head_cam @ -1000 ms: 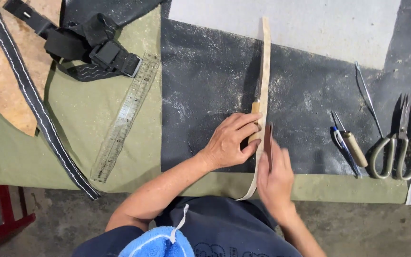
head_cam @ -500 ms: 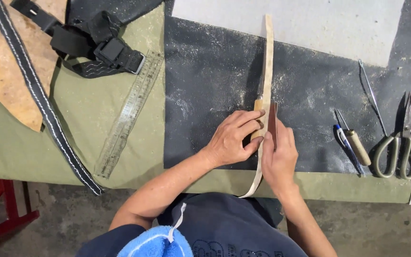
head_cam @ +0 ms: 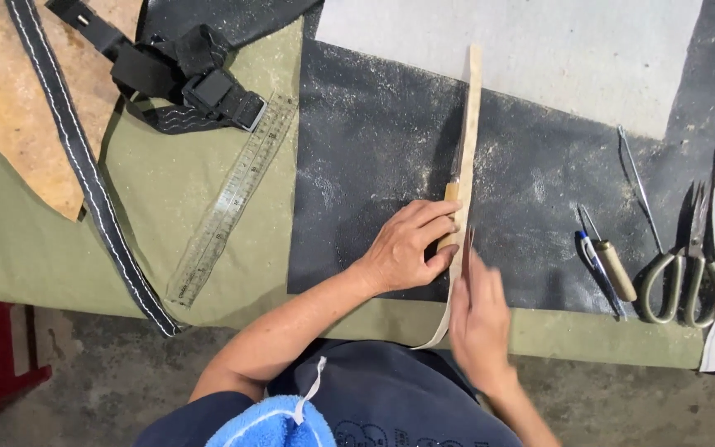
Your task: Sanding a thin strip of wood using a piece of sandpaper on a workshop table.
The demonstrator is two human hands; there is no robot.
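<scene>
The strap (head_cam: 468, 157), a long tan strip, lies lengthwise on the dark mat (head_cam: 374, 149), its near end hanging over the tabletop (head_cam: 59, 248) edge. The left hand (head_cam: 407, 248) presses flat on it, its grip closed around a wooden-handled tool (head_cam: 452, 192), pinning the work. The right hand (head_cam: 477, 319) is blurred; I cannot tell its grip. Ruler (head_cam: 233, 199), scissors (head_cam: 680, 273) and awl (head_cam: 610, 265) rest aside, within reach.
</scene>
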